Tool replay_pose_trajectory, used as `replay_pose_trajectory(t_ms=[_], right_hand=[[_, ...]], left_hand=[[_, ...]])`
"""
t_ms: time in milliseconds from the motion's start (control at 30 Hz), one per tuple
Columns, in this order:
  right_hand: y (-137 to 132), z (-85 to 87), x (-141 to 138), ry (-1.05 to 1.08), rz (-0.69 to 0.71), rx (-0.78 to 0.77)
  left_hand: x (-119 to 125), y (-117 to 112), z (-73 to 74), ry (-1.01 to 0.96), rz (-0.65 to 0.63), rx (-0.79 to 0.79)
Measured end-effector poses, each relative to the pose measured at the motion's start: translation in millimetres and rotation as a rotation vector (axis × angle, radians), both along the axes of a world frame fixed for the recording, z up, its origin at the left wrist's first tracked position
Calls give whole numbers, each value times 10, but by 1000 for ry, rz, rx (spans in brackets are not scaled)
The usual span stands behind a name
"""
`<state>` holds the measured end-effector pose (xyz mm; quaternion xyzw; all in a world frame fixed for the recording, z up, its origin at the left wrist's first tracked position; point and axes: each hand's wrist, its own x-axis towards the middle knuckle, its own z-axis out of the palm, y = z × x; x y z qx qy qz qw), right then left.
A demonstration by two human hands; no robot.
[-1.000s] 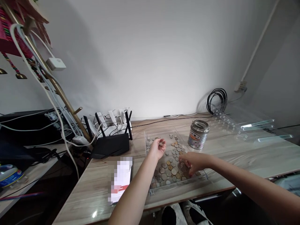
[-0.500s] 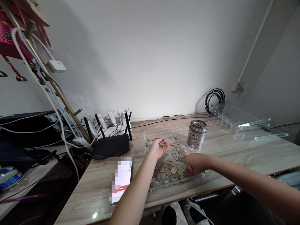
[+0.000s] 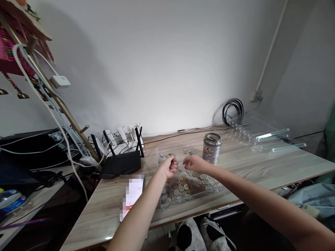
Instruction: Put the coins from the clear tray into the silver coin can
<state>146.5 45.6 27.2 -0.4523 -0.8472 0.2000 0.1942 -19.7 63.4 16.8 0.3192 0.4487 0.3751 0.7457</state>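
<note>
Many coins (image 3: 181, 188) lie spread in a shallow clear plastic tray (image 3: 188, 202) on the desk. Over the tray's left side, my left hand (image 3: 170, 166) is closed with fingers curled in; a coin showed in it a moment before, now hidden by the fingers. My right hand (image 3: 195, 164) hovers over the middle of the tray, facing the left hand with a small gap. Its fingers are drawn together and slightly blurred, so whatever they hold is not visible. A patterned tin (image 3: 211, 150) with a slotted lid stands upright just right of the tray.
Left of the tray lies a phone (image 3: 134, 190), partly blurred out. A black router (image 3: 121, 164) with antennas and white plugs sits behind it. Coiled black cable (image 3: 232, 111) and clear acrylic panels (image 3: 269, 137) stand at the back right. The desk's front edge (image 3: 191, 218) is near.
My right hand has lifted from the coins at the tray's right side and moved left, close to my left hand. My left hand's fingers have curled closed. The view has shifted slightly right.
</note>
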Motion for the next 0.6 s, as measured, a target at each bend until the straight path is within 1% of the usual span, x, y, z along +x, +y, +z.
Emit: replay_pose_trajectory(t_ms=[33,67,133,167,200,267,333,400,600], right_hand=[[-57,-58,36,-98,78,-32],[-115,-107,65,-188,156,-50],[-222,-162,90,-312,249,-41],[-266,-168,87,-351,264,-39],[-301,-162,77,-381,266,-52],[-349,-131,44,-428,265,-107],[-376,-91,10,-469,264,-151],[-399,-52,-16,-497,255,-161],[-449,32,-59,-546,233,-138]], left_hand=[[-35,-52,-15,167,-40,120],[-70,-119,-35,386,-69,297],[-135,-286,-81,515,-102,409],[-161,-378,-100,665,-170,576],[-181,-469,-112,797,-234,709],[-207,-625,-118,985,-341,863],[-213,-726,-108,1089,-402,930],[-207,-770,-99,1130,-447,956],[-162,-765,-121,1143,-662,898]])
